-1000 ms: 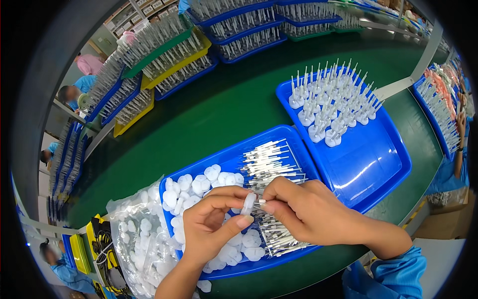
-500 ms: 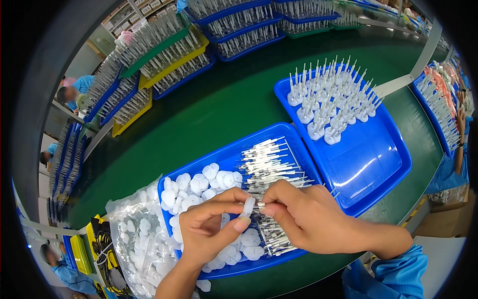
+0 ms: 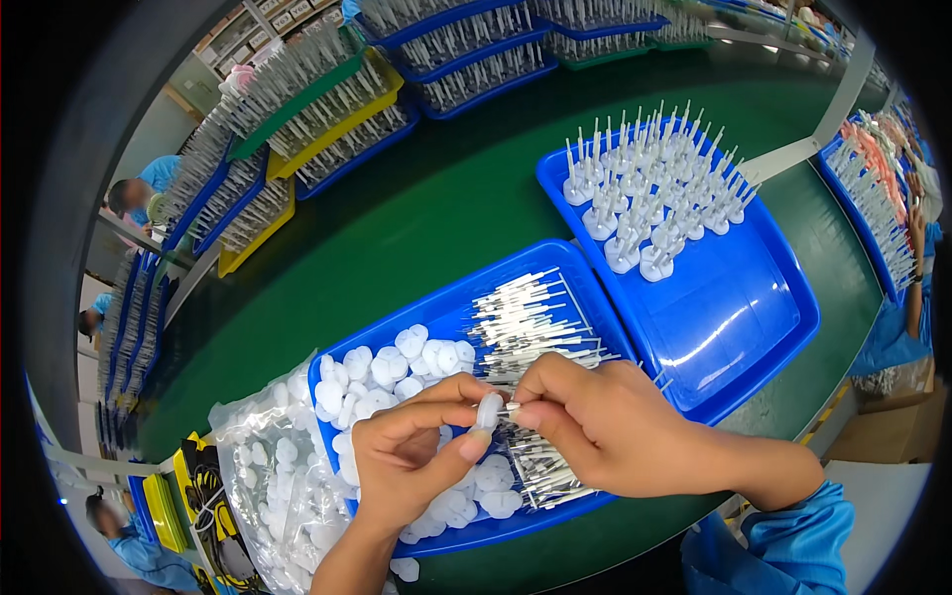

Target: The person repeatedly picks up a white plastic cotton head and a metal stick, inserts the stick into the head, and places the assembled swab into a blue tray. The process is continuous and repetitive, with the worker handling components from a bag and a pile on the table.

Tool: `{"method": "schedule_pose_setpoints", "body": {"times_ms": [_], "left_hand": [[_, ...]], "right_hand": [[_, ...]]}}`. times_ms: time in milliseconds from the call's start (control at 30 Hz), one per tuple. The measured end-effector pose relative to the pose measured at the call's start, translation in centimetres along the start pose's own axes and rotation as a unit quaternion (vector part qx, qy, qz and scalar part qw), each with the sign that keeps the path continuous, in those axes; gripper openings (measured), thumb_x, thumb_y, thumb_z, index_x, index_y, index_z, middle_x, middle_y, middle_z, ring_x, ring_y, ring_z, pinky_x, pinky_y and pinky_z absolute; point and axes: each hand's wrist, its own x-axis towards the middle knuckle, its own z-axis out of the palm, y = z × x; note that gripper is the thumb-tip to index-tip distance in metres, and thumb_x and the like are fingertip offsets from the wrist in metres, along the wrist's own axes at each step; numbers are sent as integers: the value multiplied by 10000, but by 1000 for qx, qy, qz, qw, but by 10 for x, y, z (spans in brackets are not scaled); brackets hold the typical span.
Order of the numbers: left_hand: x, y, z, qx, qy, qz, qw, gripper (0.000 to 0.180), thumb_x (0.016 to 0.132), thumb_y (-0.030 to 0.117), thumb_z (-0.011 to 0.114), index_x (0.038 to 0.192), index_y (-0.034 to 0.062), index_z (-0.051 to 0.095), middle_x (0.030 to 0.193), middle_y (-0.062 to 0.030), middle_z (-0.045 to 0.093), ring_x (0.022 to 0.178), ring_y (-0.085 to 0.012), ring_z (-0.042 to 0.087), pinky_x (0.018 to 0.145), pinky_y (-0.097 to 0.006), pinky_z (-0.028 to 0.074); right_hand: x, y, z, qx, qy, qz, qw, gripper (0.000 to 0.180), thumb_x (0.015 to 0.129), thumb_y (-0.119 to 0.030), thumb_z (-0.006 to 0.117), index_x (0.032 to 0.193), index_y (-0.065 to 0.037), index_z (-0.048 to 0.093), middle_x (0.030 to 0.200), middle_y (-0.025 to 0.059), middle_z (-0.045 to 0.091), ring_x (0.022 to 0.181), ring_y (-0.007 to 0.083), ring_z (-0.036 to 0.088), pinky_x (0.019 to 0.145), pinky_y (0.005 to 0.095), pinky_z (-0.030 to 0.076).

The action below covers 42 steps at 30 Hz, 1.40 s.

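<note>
My left hand (image 3: 409, 451) pinches a round white plastic piece (image 3: 489, 411) between thumb and fingers, tilted on edge. Against its right side my right hand (image 3: 620, 426) grips a thin white rod (image 3: 511, 407), whose tip points at the piece; whether it is inserted I cannot tell. Both hands hover over a blue tray (image 3: 466, 540). On its left side lie loose white round pieces (image 3: 392, 369), and on its right a heap of thin white rods (image 3: 531, 322).
A second blue tray (image 3: 729, 322) holds several upright rods on white round bases (image 3: 645, 203). A clear bag of white pieces (image 3: 273, 476) lies at left on the green table (image 3: 377, 238). Stacked trays (image 3: 327, 119) line the far edge. A metal post (image 3: 793, 157) stands at right; other people sit at left.
The white round piece has turned, showing more of its face. Both hands remain nearly in place, and the whole view has shifted slightly.
</note>
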Motion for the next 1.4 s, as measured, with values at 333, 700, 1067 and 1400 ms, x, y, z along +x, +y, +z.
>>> {"method": "schedule_pose_setpoints", "body": {"times_ms": [333,700,1067,1400], "left_hand": [[1,4,5,5,9,-46,999,280,808,-139,702,1074,-53,724,1067,-169,722,1121,-269,625,1007,-428,460],[-1,3,4,193,21,75,978,333,753,-60,801,1073,-35,713,1170,-196,687,1067,-274,667,988,-391,491],[6,8,4,289,-1,170,942,393,723,12,853,1074,-33,684,1341,-273,555,1127,-327,665,930,-418,555],[5,6,7,389,-15,255,885,363,701,-19,823,1048,9,719,1278,-259,615,1042,-329,650,853,-387,505]], "right_hand": [[-1,6,7,-107,21,-62,992,141,931,-107,603,899,3,521,598,146,609,518,317,625,448,425,452],[2,6,10,-62,48,-75,994,98,898,-81,638,936,-19,573,770,142,631,680,312,634,564,404,478],[6,13,5,-83,81,-160,980,146,813,-22,721,946,-33,662,916,92,586,801,277,578,690,369,488],[2,11,12,-40,101,-148,983,170,813,12,709,973,-1,653,933,117,577,758,286,616,646,369,508]]}}
